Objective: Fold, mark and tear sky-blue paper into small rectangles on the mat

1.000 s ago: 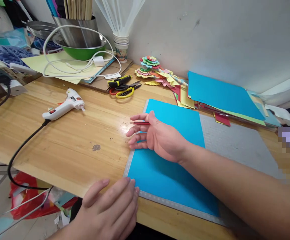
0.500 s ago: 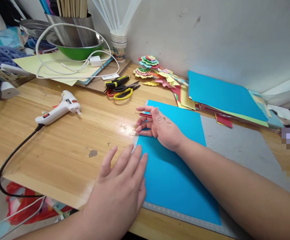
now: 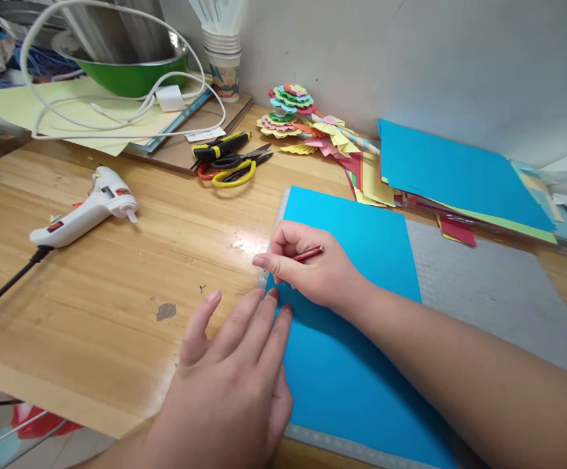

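A bright blue paper sheet point(image 3: 362, 312) lies on a grey cutting mat point(image 3: 483, 293) on the wooden table. My right hand point(image 3: 313, 267) rests on the sheet's left edge, its fingers closed around a thin red pencil point(image 3: 309, 253). My left hand point(image 3: 234, 371) lies flat with fingers stretched out, its fingertips touching the sheet's left edge just below the right hand.
A white glue gun point(image 3: 85, 208) with a black cord lies at left. Scissors and a yellow-handled tool point(image 3: 229, 163) sit behind the mat. Paper flowers point(image 3: 290, 111), a stack of coloured sheets point(image 3: 459, 179), paper cups point(image 3: 222, 65) and a green bowl point(image 3: 122, 68) stand along the wall.
My right hand has curled its fingers around the red pencil and settled on the sheet's left edge. My left hand slid up from the table's front edge to press the sheet.
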Motion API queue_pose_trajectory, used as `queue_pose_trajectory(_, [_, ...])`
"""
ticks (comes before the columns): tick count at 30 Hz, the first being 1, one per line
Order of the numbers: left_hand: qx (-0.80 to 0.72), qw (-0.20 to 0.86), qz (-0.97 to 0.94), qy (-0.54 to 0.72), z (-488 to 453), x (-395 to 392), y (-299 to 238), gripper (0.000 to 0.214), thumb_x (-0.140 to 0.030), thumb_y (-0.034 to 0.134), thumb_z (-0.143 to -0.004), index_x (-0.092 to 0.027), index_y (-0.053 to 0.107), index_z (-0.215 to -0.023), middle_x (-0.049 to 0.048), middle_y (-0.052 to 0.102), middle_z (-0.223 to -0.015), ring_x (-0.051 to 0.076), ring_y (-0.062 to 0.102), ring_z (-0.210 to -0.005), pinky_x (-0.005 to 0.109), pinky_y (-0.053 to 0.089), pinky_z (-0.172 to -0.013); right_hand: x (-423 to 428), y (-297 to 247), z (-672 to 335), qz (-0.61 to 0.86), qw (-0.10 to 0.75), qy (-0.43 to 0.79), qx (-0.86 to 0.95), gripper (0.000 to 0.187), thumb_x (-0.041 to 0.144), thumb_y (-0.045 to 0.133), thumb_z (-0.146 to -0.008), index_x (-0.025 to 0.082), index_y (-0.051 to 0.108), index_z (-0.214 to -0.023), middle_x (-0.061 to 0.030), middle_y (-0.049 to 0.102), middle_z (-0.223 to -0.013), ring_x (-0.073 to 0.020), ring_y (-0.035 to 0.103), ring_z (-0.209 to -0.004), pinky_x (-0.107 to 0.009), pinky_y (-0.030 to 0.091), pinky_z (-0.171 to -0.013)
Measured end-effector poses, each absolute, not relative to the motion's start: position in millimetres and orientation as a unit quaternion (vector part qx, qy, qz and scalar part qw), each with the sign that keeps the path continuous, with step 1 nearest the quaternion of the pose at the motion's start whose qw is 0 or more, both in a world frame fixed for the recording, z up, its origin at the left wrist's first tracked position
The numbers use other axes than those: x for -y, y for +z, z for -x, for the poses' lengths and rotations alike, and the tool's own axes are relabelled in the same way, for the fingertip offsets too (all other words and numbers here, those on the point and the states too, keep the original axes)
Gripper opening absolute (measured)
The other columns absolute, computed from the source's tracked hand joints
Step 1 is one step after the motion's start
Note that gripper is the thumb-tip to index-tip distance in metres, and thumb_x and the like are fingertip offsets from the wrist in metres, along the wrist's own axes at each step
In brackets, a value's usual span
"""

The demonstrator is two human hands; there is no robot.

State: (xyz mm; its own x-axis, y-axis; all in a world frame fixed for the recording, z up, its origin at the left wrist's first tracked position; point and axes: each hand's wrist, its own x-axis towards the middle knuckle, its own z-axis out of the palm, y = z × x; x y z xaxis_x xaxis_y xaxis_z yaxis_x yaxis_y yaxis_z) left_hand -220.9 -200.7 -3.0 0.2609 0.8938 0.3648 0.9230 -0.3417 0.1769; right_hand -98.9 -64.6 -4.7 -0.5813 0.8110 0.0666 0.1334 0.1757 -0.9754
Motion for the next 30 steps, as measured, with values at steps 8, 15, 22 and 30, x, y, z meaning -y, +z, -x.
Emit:
queue_pose_trajectory(8, [0.581, 0.024, 0.791, -0.191, 220.1, 201.0, -2.5, 0.038, -0.026, 0.053, -0.083, -0.021, 0.066, -0.119, 0.0026, 0.067, -0.125, 0.023, 0.057, -0.117, 0.042, 0.015, -0.116, 65.8, -9.7, 100.2, 0.349, 0.332, 0.453, 0.750, 0.039, 0.020, 0.065, -0.079, 0.020, 0.036, -0.053, 0.0078, 0.034, -0.052, -0.0067, 0.028, -0.051, -0.023, 0.023, -0.047])
queue_pose_trajectory(15, [0.579, 0.024, 0.791, -0.199, 219.9, 201.5, -2.6, 0.037, -0.026, 0.052, -0.083, -0.020, 0.067, -0.117, 0.0027, 0.067, -0.124, 0.024, 0.058, -0.116, 0.043, 0.017, -0.115, 66.4, -9.2, 100.6, 0.361, 0.326, 0.439, 0.756, 0.036, 0.016, 0.061, -0.077, 0.020, 0.034, -0.053, 0.0076, 0.033, -0.052, -0.0065, 0.027, -0.052, -0.023, 0.023, -0.046])
queue_pose_trajectory(22, [0.575, 0.021, 0.793, -0.199, 220.6, 201.3, -2.3, 0.038, -0.026, 0.053, -0.083, -0.019, 0.066, -0.118, 0.0035, 0.068, -0.122, 0.024, 0.058, -0.115, 0.044, 0.017, -0.115, 67.1, -10.8, 101.8, 0.350, 0.333, 0.434, 0.760, 0.038, 0.017, 0.061, -0.078, 0.020, 0.033, -0.053, 0.0079, 0.031, -0.052, -0.0067, 0.026, -0.051, -0.023, 0.022, -0.046])
queue_pose_trajectory(30, [0.578, 0.019, 0.791, -0.201, 219.7, 200.3, -2.3, 0.038, -0.025, 0.052, -0.083, -0.019, 0.066, -0.118, 0.0034, 0.068, -0.123, 0.024, 0.059, -0.115, 0.044, 0.017, -0.115, 67.9, -11.1, 100.6, 0.343, 0.346, 0.429, 0.761, 0.037, 0.012, 0.059, -0.076, 0.020, 0.031, -0.053, 0.0078, 0.031, -0.052, -0.0063, 0.026, -0.052, -0.022, 0.023, -0.046])
